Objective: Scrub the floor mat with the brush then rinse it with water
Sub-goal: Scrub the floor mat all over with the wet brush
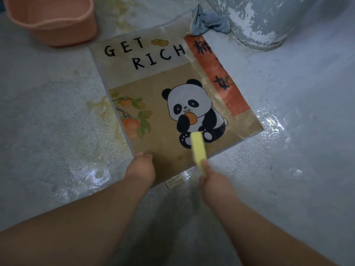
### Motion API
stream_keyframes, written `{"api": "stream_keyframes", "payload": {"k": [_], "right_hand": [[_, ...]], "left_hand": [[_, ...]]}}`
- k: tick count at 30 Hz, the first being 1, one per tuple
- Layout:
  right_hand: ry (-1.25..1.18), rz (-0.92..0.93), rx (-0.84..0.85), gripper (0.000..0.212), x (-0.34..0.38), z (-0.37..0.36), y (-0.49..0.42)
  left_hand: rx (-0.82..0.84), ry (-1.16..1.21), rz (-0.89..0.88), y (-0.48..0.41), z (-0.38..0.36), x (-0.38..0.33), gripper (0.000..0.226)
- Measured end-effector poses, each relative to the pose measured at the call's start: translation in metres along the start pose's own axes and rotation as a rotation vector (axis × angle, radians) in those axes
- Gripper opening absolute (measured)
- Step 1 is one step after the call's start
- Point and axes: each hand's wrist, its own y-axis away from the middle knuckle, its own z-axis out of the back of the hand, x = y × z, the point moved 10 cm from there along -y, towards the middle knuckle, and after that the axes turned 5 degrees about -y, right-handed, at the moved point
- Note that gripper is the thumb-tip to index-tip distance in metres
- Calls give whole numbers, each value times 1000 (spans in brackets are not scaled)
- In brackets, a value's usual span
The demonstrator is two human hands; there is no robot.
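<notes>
A tan floor mat (165, 87) printed with a panda, "GET RICH" and an orange side strip lies flat on the wet concrete floor. My right hand (213, 181) grips the near end of a yellow brush (198, 150), whose far end lies over the panda's feet near the mat's front edge. My left hand (141, 167) rests on the mat's near left corner, fingers curled down against it; whether it pinches the edge is unclear.
A pink plastic tub (53, 20) stands at the back left. A grey-white painted drum (257, 22) stands at the back right, with a blue rag (209, 21) beside it touching the mat's far corner. A small tan tag (175, 182) sticks out under the mat's front edge. Puddles shine on the floor.
</notes>
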Motion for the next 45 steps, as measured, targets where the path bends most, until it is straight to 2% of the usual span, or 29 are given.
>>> {"api": "stream_keyframes", "payload": {"k": [3,5,10,13,16,18,22,24,25,27,29,31,34,36,38,41,43,45], "right_hand": [[15,155,95,54,42,-60,29],[80,224,115,55,40,-58,30],[115,37,-20,55,-15,15,-8],[30,40,37,55,17,-22,11],[27,199,169,55,56,-72,35],[83,207,150,55,44,-54,23],[103,-22,-69,54,-16,32,-16],[101,-61,-96,55,-10,28,-13],[113,-39,-46,56,4,8,-5],[123,50,101,57,37,-47,21],[125,170,177,56,58,-77,43],[170,184,158,54,46,-62,35],[135,21,-10,53,1,1,1],[88,-69,-84,53,-9,12,-3],[66,-23,14,53,18,-27,16],[79,204,155,54,61,-94,53],[130,224,140,54,42,-78,45],[159,92,47,54,-2,-25,20]], "left_hand": [[-50,-17,8,-1,6,-4,52],[-46,-12,28,-2,7,-1,50],[-26,-1,6,0,5,-1,60],[-26,5,-2,1,3,-1,59],[-73,-3,3,0,10,1,50],[-73,-53,-78,-3,6,-1,50],[-110,-246,-284,10,-1,-1,40],[-93,-263,-345,26,-7,1,49],[-95,-289,-383,32,-11,1,54],[-45,-412,-366,43,-13,9,59],[-4,-502,-354,47,-16,14,62],[22,-571,-340,49,-18,14,65],[53,-595,-326,51,-22,17,65],[60,-591,-311,53,-25,19,65],[66,-582,-315,56,-26,17,65],[62,-573,-331,54,-20,12,64],[89,-610,-332,52,-20,12,67],[93,-648,-318,51,-24,13,65]]}}
